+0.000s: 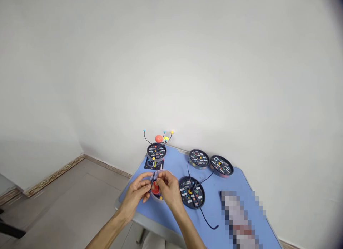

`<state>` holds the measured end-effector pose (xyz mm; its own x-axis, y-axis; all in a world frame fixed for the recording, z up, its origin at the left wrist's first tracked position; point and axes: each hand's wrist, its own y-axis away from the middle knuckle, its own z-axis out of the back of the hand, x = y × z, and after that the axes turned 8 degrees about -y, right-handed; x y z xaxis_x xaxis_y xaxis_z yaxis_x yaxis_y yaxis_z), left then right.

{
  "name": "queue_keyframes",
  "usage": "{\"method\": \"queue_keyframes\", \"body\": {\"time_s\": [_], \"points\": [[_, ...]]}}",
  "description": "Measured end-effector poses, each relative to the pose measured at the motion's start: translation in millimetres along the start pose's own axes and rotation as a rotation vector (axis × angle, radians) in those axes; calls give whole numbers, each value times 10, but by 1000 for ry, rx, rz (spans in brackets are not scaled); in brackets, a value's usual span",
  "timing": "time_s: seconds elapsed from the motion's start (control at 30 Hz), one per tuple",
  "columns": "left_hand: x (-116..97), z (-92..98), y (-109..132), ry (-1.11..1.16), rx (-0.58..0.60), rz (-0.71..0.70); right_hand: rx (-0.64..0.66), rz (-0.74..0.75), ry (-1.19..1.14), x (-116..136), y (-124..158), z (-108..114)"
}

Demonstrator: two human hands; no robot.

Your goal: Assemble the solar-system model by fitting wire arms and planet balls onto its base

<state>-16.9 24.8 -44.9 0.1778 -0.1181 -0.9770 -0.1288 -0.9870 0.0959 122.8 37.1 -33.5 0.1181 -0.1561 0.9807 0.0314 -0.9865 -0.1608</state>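
Over a pale round tub (164,200), my left hand (137,190) pinches a thin black rod (152,180) between thumb and fingers. My right hand (169,189) is closed on another slim dark piece (158,175), its kind unclear and partly covered by the fingers. Inside the tub lie a red rounded part (155,188) and small coloured bits, partly hidden by my hands. Just right of it sits a black round base (184,202) with printed labels, from which curved black rods (205,216) spread outward.
A solar-system model with a red ball (159,138) stands at the table's back left, above a dark printed card (150,165). Two labelled round containers (199,158) (222,166) sit at the back right. A pixelated object (238,220) lies on the blue table (211,191).
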Motion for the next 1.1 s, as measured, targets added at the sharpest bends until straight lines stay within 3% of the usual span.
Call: {"method": "queue_keyframes", "body": {"time_s": [0.33,0.63,1.1], "points": [[-103,-36,112,169,24,-1,-34,-190,-373,103,115,75],[-137,-27,187,302,147,-66,-76,-221,-469,114,161,114],[-115,-92,169,185,9,-117,-79,-235,-509,214,213,205]]}}
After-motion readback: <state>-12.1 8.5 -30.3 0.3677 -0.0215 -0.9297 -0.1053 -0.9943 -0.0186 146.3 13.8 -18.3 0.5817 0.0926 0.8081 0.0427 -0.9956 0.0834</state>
